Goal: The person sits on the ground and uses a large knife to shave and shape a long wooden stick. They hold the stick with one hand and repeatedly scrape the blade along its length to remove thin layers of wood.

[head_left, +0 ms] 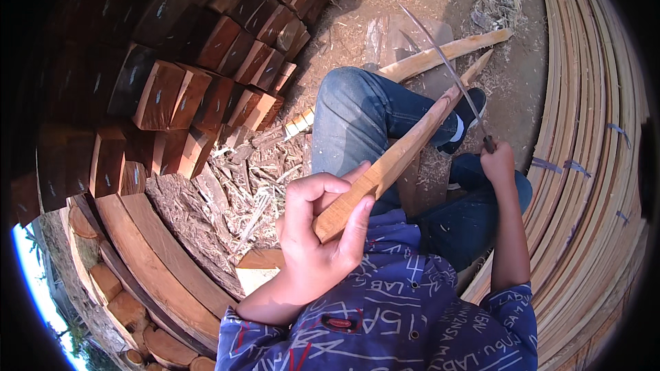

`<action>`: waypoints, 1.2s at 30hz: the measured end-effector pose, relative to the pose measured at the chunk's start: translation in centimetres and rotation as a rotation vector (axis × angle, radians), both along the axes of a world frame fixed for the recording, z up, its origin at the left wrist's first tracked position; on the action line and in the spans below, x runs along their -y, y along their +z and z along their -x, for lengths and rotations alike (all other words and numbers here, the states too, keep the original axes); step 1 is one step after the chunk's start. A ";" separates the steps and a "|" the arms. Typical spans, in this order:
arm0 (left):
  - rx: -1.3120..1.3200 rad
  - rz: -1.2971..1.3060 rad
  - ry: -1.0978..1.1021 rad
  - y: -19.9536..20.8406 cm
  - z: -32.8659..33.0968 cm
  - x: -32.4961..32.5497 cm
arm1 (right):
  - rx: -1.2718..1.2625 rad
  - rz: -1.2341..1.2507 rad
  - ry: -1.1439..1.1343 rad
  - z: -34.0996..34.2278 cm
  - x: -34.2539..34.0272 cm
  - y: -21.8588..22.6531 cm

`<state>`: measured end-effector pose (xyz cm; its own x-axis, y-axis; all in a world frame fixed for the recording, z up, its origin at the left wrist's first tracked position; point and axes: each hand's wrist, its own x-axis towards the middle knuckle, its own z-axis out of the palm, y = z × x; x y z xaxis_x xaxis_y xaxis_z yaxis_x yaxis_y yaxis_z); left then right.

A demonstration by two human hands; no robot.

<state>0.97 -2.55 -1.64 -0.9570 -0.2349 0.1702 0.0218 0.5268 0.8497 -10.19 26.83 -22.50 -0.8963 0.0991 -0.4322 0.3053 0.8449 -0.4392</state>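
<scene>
My left hand [313, 216] is wrapped around the thick squared end of a wooden stake [405, 151]. The stake slants away over my legs, and its far end is shaved to a point. In my right hand [499, 163] is the dark handle of a machete [438, 51], its long, thin blade reaching up and to the left. The blade crosses the stake near the pointed end; whether it touches the wood I cannot tell. Beyond lies a pale length of wood [474, 42], partly hidden behind my knee and the stake.
Stacked timber blocks [206, 62] rise on the left. Long bundled wood strips [584, 130], tied in places, run along the right. Wood shavings [254, 199] litter the ground beside my bent legs [350, 117]. Round logs [127, 309] lie at the lower left.
</scene>
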 end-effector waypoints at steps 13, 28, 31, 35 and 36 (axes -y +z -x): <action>-0.055 -0.229 -0.056 0.4 -1.0 -2.6 | 0.409 0.559 -0.309 -2.3 -0.4 4.1; 0.133 0.105 -0.010 1.1 0.2 -0.1 | 0.819 1.577 -0.418 -2.3 -1.4 -3.6; 0.104 0.089 0.001 1.6 0.5 -0.7 | 0.917 1.995 -0.476 -4.5 3.8 -4.2; 0.099 0.061 0.029 1.0 0.5 -0.4 | 0.653 1.507 -0.698 -4.9 6.7 1.2; 0.090 0.032 0.039 0.9 0.4 -0.4 | 0.570 1.313 -0.599 -5.3 6.9 1.6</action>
